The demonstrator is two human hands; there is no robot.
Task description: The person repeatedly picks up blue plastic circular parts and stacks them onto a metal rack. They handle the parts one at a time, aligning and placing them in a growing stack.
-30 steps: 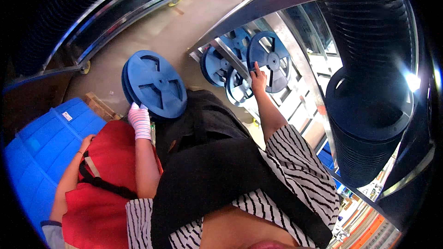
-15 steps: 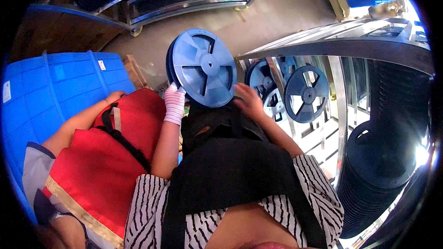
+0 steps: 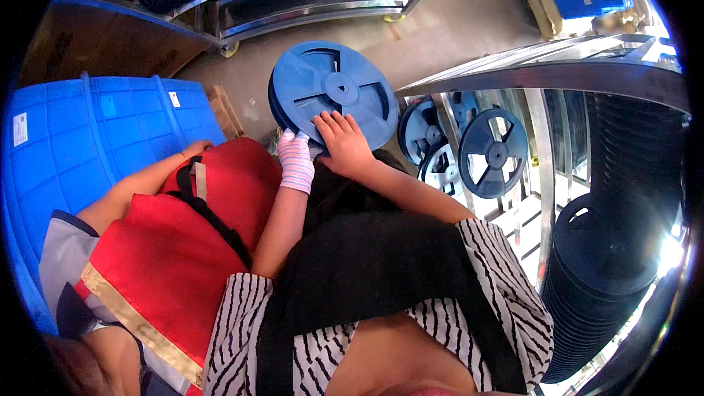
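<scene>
In front of me is a blue plastic reel [image 3: 370, 95] with a round hub and cut-out windows. At least one more reel edge shows behind its left side. My left hand [image 3: 295, 161], in a striped white and pink glove, grips the lower left rim, its fingers partly hidden. My bare right hand [image 3: 343, 143] lies on the lower face of the reel, fingers stretched out and fairly flat. To the right, a darker reel [image 3: 493, 152] hangs at a metal rack, and several other blue reels [image 3: 422, 132] sit just left of it.
A co-worker in a red apron [image 3: 183, 249] stands close on my left, one arm on a large blue crate [image 3: 59, 147]. A metal rack [image 3: 543, 81] and a tall stack of dark reels [image 3: 601, 271] stand to the right. A wheeled metal cart [image 3: 308, 26] is ahead.
My right hand has moved left from beside the reel's right edge onto its lower face. The reel has shifted slightly right and turned, with my left hand still gripping it.
</scene>
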